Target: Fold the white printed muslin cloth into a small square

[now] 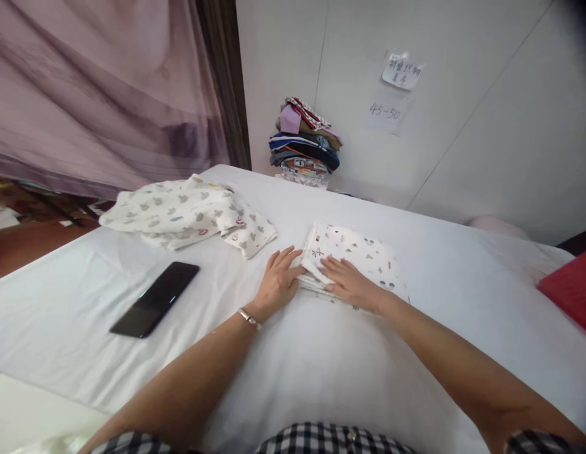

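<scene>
A folded white cloth (pixel 368 252) with small printed figures lies in layers on the white-covered table (pixel 444 277). My right hand (pixel 352 284) rests flat on its near left part, fingers stretched out. At the cloth's left edge is my left hand (pixel 278 277), its fingers spread and their tips touching the folded side; a silver bracelet circles that wrist. A second white cloth (pixel 179 208) with grey printed shapes lies loosely bunched at the back left of the table.
A black phone (pixel 155 299) lies on the left of the table. Behind the far edge, a stack of folded fabrics (pixel 306 142) stands against the wall. Two paper notes, one reading 45-50 (pixel 385 113), hang there. A red object (pixel 571 290) shows at right, a pink curtain (pixel 108 82) at left.
</scene>
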Available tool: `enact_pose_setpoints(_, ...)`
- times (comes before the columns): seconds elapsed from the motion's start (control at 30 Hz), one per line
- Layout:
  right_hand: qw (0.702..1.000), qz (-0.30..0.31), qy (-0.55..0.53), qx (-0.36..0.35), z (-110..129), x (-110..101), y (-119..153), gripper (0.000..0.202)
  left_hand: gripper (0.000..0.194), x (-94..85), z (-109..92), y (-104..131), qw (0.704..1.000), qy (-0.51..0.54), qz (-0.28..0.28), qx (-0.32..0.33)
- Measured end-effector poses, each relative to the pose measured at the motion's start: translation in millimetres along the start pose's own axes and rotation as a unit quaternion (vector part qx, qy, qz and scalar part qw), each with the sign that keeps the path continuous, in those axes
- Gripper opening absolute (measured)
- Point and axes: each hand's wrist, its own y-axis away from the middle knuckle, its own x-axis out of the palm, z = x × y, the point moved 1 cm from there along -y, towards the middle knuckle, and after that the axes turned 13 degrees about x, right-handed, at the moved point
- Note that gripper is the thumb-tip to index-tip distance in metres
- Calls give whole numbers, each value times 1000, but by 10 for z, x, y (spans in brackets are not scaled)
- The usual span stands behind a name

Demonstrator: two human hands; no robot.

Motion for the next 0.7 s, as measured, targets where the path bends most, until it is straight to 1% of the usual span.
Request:
enact_pose_setpoints(0.07,1000,12,24,-7,39,33,-6,55,33,5,90,25,994,51,-50,-77)
enact_pose_setpoints(0.13,1000,18,17,-6,69,46,-4,55,30,1,162,43,976,108,-81,-169)
enact_pose_setpoints(0.2,1000,6,-22,4,77,23,14,54,28,-12,189,51,953,158,-64,-250)
enact_pose_setpoints(0.27,997,-43,-68,23,50,-23,67,51,28,-33,165,46,938,192,-24,-288)
enact_pose_setpoints(0.33,990,-102,-85,46,-19,-57,174,49,34,-53,109,32,935,205,13,-288)
enact_pose_setpoints(0.4,987,-131,-58,71,-122,-49,335,48,41,-62,50,16,941,196,44,-272)
enact_pose_setpoints(0.5,986,-120,-7,119,-304,24,617,47,43,-52,-10,-1,949,171,81,-251)
enact_pose_setpoints(0.57,983,-113,-13,144,-419,65,784,47,41,-42,-31,-8,951,166,94,-242)
enact_pose_setpoints(0.6,980,-122,-31,155,-474,70,856,46,40,-39,-36,-11,951,167,97,-240)
enact_pose_setpoints(0.67,962,-182,-84,184,-587,44,980,44,38,-38,-40,-15,948,174,98,-246)
enact_pose_setpoints(0.7,945,-226,-113,209,-648,18,1038,43,38,-41,-40,-19,945,181,97,-255)
